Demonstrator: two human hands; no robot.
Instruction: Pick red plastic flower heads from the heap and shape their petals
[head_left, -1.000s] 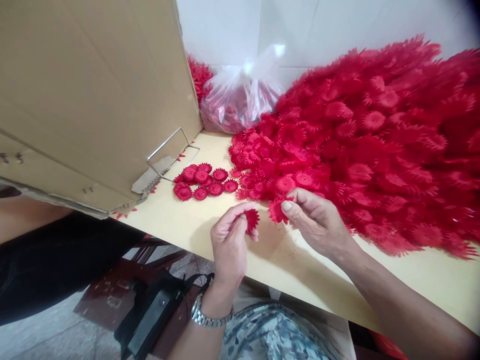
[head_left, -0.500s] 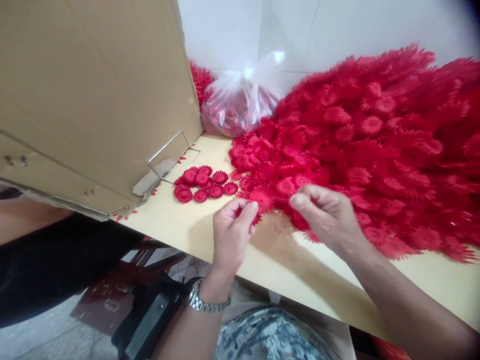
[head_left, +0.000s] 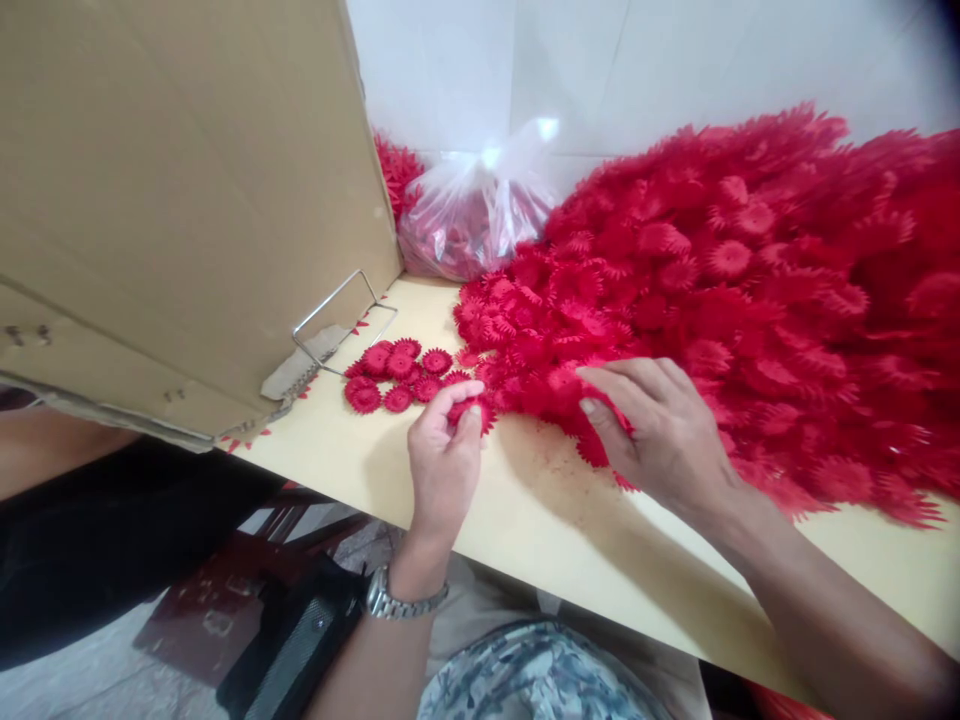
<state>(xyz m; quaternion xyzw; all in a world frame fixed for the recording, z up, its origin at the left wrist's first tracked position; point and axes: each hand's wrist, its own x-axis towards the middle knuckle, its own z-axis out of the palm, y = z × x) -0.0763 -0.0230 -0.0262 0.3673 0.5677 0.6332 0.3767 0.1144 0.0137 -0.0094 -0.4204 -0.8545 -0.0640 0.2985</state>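
Between the thumb and fingers of my left hand (head_left: 444, 455) is a red paper flower (head_left: 484, 412), partly covered by the fingers. My right hand (head_left: 660, 425) is over the near edge of a large pile of red flowers (head_left: 720, 260), its thumb and fingers apart and nothing visible between them. A small group of darker red flowers (head_left: 400, 363) lies on the pale yellow tabletop (head_left: 540, 510), just beyond and left of my left hand.
A tall cardboard box (head_left: 187, 190) stands on the left with a bent metal wire frame (head_left: 330, 300) against it. A tied clear plastic bag (head_left: 472, 215) sits by the wall. Another person's arm (head_left: 67, 450) shows at the far left.
My left hand has moved slightly left with the flower, toward the small group. The fingers of my right hand have opened from a pinch.
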